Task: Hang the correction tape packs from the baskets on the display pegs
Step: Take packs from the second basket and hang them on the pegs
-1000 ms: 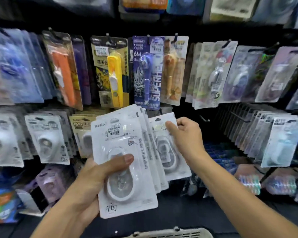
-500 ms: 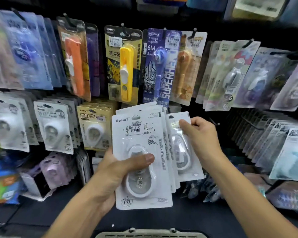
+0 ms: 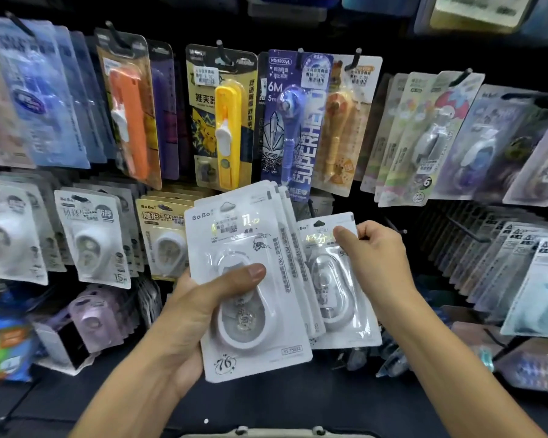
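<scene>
Two hands hold white packs: left hand (image 3: 184,314) grips a stack (image 3: 250,279), right hand (image 3: 377,257) at 3 o'clock pinches one pack (image 3: 339,298)

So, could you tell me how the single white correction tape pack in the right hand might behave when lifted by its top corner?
The white correction tape pack stays flat under the right hand, so probably fairly stiff. Its glossy film may be slippery.

A dark display wall (image 3: 393,33) is filling the view, its black pegs (image 3: 465,232) jutting out, light glaring off hanging packaging, a dark shelf (image 3: 298,399) running below.
</scene>
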